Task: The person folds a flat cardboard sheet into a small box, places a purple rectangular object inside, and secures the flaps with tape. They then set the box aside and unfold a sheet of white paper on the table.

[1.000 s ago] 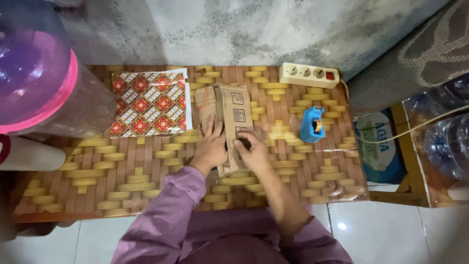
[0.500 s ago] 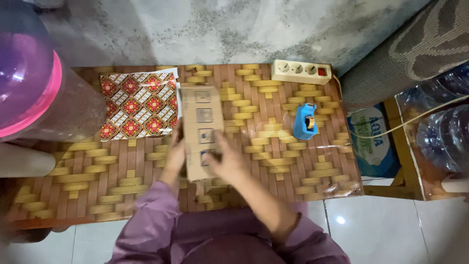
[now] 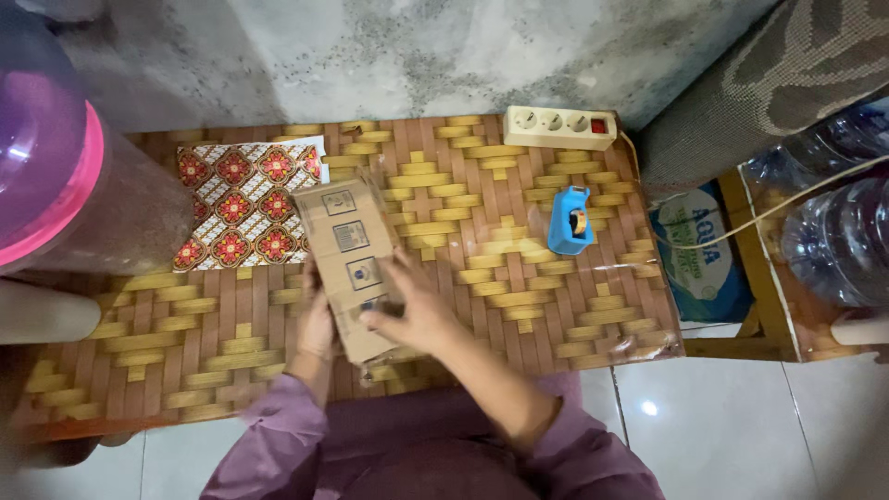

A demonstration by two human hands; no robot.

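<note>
Both hands grip a flattened cardboard box (image 3: 352, 268) left of the tape dispenser (image 3: 569, 220): left hand (image 3: 318, 326) clasping its edge, right hand (image 3: 412, 310) spread on top, mid-turn; it likely needs squaring next

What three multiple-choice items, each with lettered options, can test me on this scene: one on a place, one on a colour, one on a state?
1. Where is the tape dispenser?
A. On the patterned paper
B. On the table, below the power strip
C. In the right hand

2. What colour is the dispenser?
A. Blue
B. Green
C. White

3. How is the cardboard box held?
A. By no hand
B. By the right hand only
C. By both hands

Answers:
1 B: it stands alone on the table, nearer than the power strip.
2 A: its body is blue.
3 C: the left hand and right hand both grip it.
</note>
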